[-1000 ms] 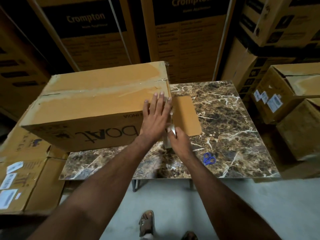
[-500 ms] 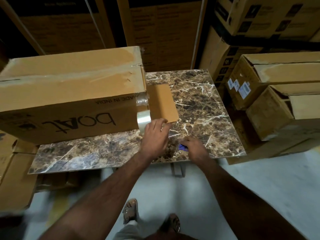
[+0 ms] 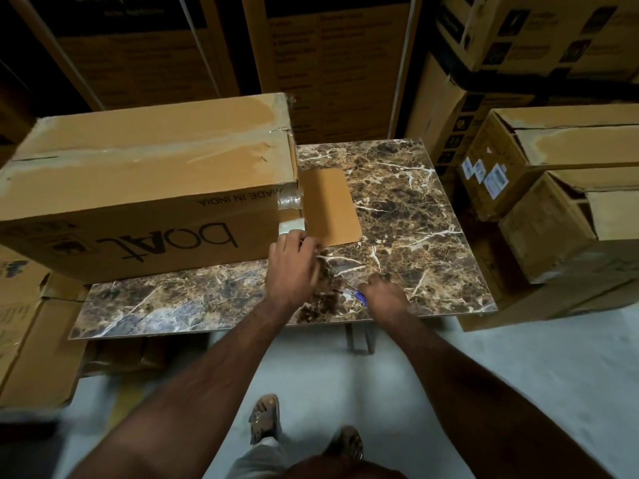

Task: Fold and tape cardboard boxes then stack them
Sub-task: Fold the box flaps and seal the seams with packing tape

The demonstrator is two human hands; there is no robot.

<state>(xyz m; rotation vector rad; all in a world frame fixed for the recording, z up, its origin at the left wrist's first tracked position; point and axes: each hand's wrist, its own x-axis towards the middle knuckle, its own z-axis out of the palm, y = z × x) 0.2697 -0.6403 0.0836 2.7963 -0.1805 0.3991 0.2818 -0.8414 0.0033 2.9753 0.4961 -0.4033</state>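
Head cam: left hand [image 3: 292, 262] grips tape roll [image 3: 291, 225] by box [image 3: 145, 188]; right hand [image 3: 385, 293] holds scissors [image 3: 358, 294].

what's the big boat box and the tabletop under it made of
boat box: plain brown corrugated cardboard by the look, matte, scuffed, with glossy clear tape along its seam. Tabletop: looks like polished brown marble with white veins, though it could be a printed laminate.
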